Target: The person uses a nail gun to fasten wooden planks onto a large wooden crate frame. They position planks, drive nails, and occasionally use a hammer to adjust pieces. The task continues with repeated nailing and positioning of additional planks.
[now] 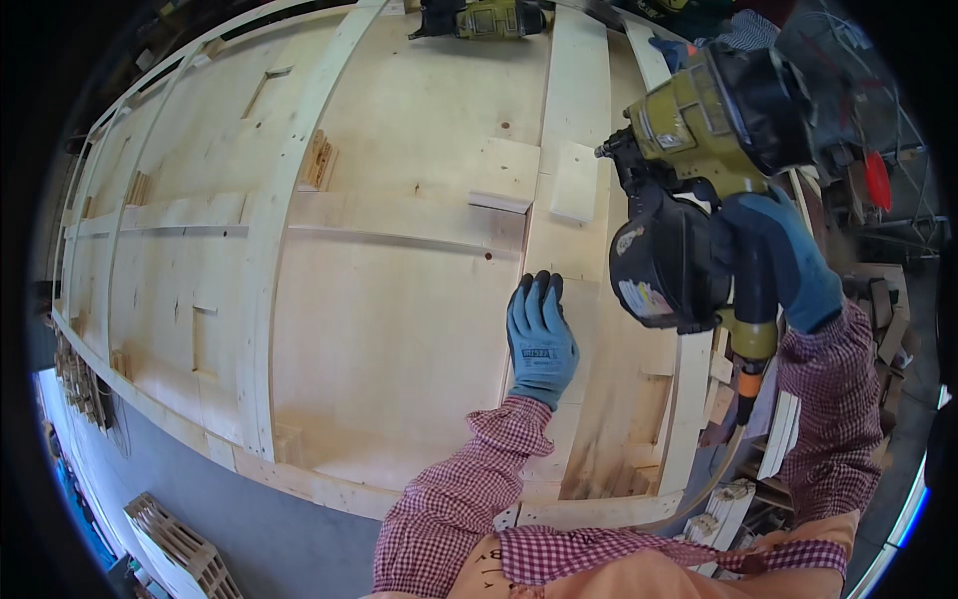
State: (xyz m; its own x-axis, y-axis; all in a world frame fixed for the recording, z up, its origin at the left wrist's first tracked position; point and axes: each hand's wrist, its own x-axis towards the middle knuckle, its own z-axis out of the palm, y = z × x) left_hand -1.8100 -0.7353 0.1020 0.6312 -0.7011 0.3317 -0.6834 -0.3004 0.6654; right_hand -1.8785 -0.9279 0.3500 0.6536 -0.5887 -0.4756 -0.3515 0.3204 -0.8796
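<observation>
1. A large wooden panel (399, 329) of pale plywood and framing battens lies flat across the worktop, its battens running lengthwise so the face is open to work on
2. The left hand (540, 339), in a blue glove, lies flat with fingers together on an upright batten (564, 200), pressing it down, seemingly to keep it from shifting
3. A small loose wood block (576, 182) rests on that batten, just ahead of the fingertips
4. The right hand (788, 260), also blue-gloved, has its grip wrapped tight round the handle of a green coil nail gun (699, 180), held raised above the panel's right side, nose pointing towards the block
5. A second nail gun (479, 18) lies at the far edge
</observation>
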